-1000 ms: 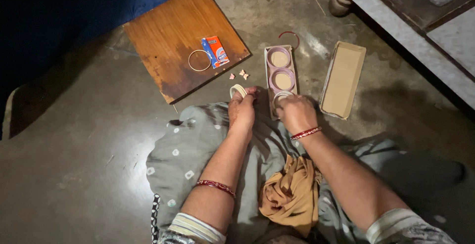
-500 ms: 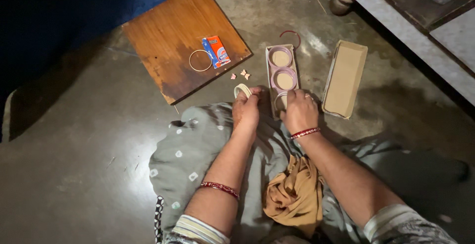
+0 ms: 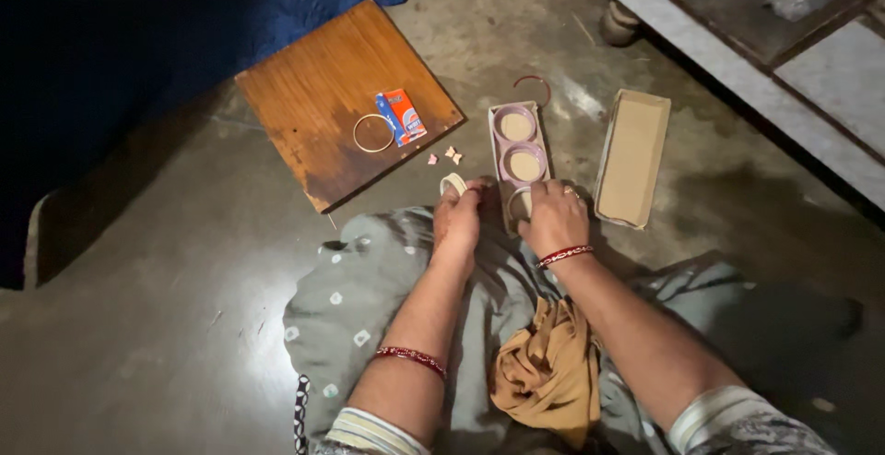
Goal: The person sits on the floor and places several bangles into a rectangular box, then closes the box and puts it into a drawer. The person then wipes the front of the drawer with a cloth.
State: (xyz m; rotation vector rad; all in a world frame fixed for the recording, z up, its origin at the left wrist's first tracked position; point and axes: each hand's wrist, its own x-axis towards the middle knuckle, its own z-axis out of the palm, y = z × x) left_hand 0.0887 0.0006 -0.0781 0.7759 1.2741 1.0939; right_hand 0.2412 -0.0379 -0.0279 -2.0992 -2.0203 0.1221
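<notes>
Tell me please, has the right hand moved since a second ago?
Hardly. The right hand stays at the near end of the narrow tray, on the same ring there; its place against the tray and the lid matches.

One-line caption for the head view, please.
Seated on a concrete floor, the left hand holds a pale bangle while the right hand grips another at a narrow bangle box beside a wooden board.

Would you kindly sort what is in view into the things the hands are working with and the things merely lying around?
In hand:
left hand holding a pale bangle
right hand at a bangle in the near end of the narrow box

Lying about:
box lid
wooden board with thin ring and small packet
dark bangle on floor
tan cloth
</notes>
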